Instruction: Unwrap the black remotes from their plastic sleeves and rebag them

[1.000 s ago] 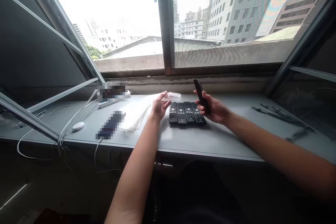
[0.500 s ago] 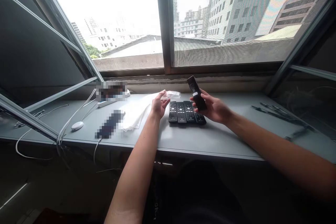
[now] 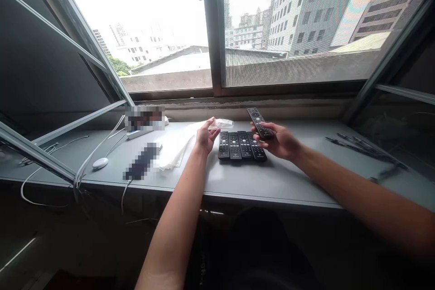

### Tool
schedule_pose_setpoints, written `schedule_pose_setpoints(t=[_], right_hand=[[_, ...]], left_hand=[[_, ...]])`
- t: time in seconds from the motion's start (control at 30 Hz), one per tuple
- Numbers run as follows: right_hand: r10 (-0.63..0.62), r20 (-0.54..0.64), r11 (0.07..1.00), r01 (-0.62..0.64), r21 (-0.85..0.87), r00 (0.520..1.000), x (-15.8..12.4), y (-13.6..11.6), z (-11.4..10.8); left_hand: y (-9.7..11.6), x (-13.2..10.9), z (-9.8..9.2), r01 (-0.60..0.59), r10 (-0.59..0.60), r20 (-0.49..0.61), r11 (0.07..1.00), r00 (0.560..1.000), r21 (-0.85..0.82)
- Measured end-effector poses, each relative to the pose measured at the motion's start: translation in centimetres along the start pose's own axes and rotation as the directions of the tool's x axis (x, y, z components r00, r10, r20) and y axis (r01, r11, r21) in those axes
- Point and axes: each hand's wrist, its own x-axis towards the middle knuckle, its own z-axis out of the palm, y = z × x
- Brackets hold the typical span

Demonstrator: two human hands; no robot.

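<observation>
Currently, the held remote (image 3: 257,120) slants with its long axis running from lower right to upper left, its far end aimed toward the window and a little left, button face turned up to the person. It sits ahead and to the left of the right hand (image 3: 282,142), whose thumb and fingers are closed about its near end—the rest juts out beyond the grip, raised above the desk (image 3: 272,186). The left hand (image 3: 206,137) has its fingers partly curled and pinches one end of a clear plastic bag (image 3: 222,123); the bag stretches crosswise, its free end pointing right, toward the remote but apart from it. Between the hands and nearer the person, four black remotes (image 3: 235,145) lie side by side, buttons up—long axes running away from the person, the rightmost leaning left at its far end.
</observation>
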Motion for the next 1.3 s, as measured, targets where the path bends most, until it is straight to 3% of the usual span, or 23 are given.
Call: schedule_pose_setpoints(t=[0.1, 0.2, 0.47, 0.7, 1.1, 1.3], right_hand=[[-0.021, -0.005, 0.997, 0.020, -0.077, 1.000, 0.0, 0.2, -0.1], [-0.083, 0.073, 0.986, 0.093, -0.139, 0.994, 0.0, 0.5, -0.1], [-0.184, 0.163, 0.959, 0.213, -0.188, 0.969, 0.9, 1.6, -1.3], [-0.131, 0.203, 0.938, 0.187, -0.293, 0.970, 0.3, 1.5, -0.7], [-0.022, 0.164, 1.000, 0.023, -0.006, 0.986, -0.2, 0.2, 0.2], [-0.074, 0.123, 0.997, 0.070, 0.035, 0.990, 0.1, 0.2, 0.1]], left_hand=[[0.0, 0.1, -0.1, 0.000, 0.000, 0.001, 1.000, 1.000, -0.002], [-0.1, 0.2, -0.1, 0.000, 0.000, 0.005, 1.000, 1.000, -0.001], [-0.2, 0.3, -0.2, -0.001, 0.001, 0.013, 1.000, 1.000, 0.007], [0.0, 0.0, 0.0, -0.003, 0.003, 0.002, 1.000, 1.000, 0.000], [-0.1, 0.3, -0.2, 0.008, -0.008, 0.004, 1.000, 1.000, 0.007], [-0.1, 0.2, -0.2, -0.001, 0.001, 0.002, 1.000, 1.000, 0.012]])
